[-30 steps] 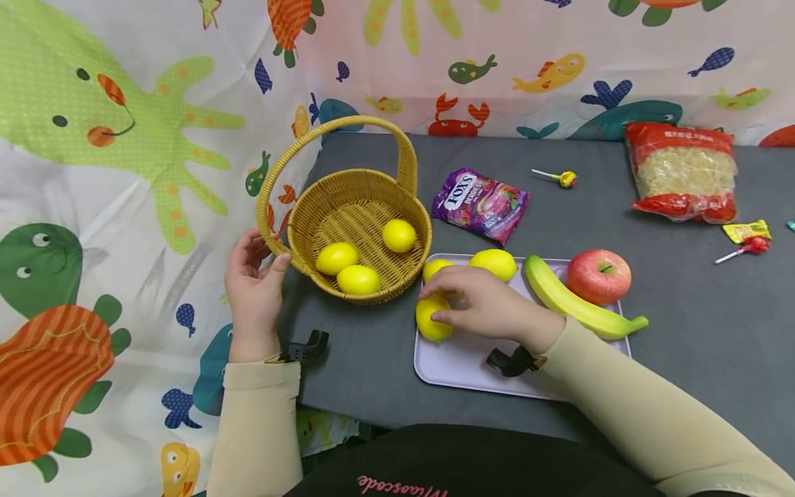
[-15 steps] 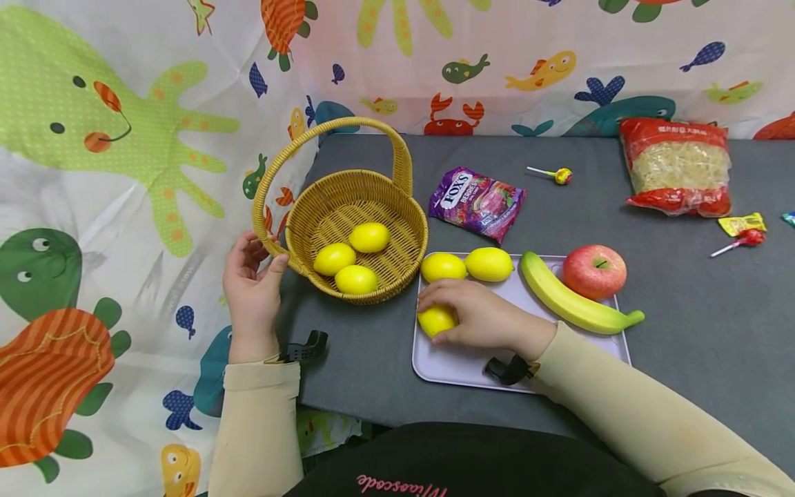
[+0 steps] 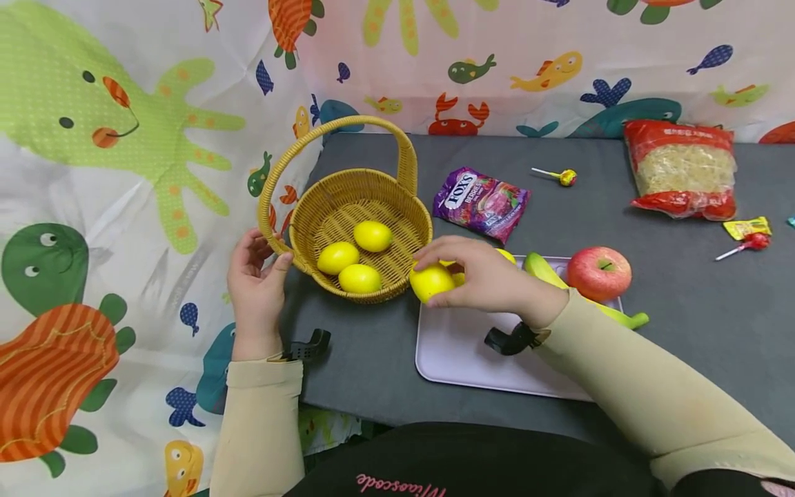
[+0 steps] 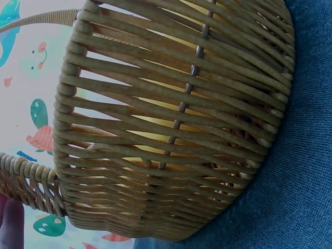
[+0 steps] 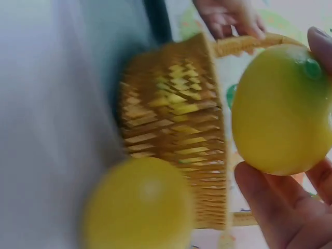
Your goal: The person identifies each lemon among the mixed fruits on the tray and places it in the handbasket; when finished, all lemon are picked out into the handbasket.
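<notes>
A wicker basket (image 3: pixel 406 206) with an arched handle (image 3: pixel 348 121) holds 3 yellow lemons (image 3: pixel 373 236). At its left side, my left hand (image 3: pixel 256 297) grips the lower end of the handle, thumb in front. My right hand (image 3: pixel 487 279) pinches another lemon (image 3: pixel 430 281), raised above the left part of a lilac tray (image 3: pixel 459 359), close to the basket's right rim. In the right wrist view, this held lemon (image 5: pixel 282 109) shows a green patch, with fingers on two sides. Lemons still lying on the tray are mostly hidden behind the right hand; one lemon (image 3: pixel 506 256) peeks out.
A banana (image 3: pixel 546 269), partly covered by the right arm, and an apple (image 3: pixel 599 273) lie at the tray's right end. Behind are a purple candy bag (image 3: pixel 481 203), a lollipop (image 3: pixel 562 177) and a red food packet (image 3: pixel 683 169). A red lollipop (image 3: pixel 753 241) lies far right.
My right hand has taken hold of the lemon at the tray's left edge and lifted it. One lemon inside the basket has rolled left. The left hand stays at the handle.
</notes>
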`<state>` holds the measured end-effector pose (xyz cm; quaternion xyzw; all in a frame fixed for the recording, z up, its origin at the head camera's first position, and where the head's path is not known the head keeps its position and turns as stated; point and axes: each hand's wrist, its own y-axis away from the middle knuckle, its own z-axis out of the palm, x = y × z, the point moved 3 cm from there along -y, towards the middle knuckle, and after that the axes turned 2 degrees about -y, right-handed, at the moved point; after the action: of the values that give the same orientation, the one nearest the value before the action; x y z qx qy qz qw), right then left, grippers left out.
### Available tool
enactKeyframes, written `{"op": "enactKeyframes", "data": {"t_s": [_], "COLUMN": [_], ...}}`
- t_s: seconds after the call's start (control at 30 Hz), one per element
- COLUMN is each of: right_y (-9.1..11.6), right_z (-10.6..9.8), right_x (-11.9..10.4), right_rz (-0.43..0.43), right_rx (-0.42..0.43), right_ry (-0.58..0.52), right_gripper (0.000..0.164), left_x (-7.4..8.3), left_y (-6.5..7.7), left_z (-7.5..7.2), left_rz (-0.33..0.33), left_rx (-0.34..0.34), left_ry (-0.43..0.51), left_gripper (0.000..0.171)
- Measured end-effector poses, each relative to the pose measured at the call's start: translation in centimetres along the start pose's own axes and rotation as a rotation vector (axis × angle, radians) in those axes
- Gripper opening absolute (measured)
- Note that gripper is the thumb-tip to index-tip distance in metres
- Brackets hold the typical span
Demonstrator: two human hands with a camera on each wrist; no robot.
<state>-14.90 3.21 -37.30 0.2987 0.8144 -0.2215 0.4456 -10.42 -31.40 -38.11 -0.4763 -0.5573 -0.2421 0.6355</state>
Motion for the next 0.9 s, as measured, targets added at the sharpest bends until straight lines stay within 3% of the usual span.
{"op": "enactKeyframes", "data": {"t_s": [0.17, 0.47, 0.67, 0.9], "right_y": [-3.2, -7.9, -9.4, -10.2], "right_z": [-0.9, 1.2, 2.6, 3.5], "right_x": [-1.1, 0.1, 0.9, 0.3], "right_rz": [-0.018, 0.021, 0.025, 0.041], "right_rx": [0.029, -0.013, -0.107, -0.206], "right_ry": [0.033, 0.159, 0.257, 0.372], "right_gripper": [0.045, 0.044, 0.049, 0.047], "left_x": [0.0, -0.1, 0.0, 0.0], "left_y": [-0.1, -0.1, 0.0, 0.0], "left_z": [0.0, 0.3, 0.3, -0.1], "left_rz": [0.01, 0.033, 0.047, 0.051], "left_rx": [-0.002, -0.024, -0.03, -0.024], "left_ry": [-0.007, 0.003, 0.017, 0.009], "left_gripper": [0.041, 0.041, 0.042, 0.044]}}
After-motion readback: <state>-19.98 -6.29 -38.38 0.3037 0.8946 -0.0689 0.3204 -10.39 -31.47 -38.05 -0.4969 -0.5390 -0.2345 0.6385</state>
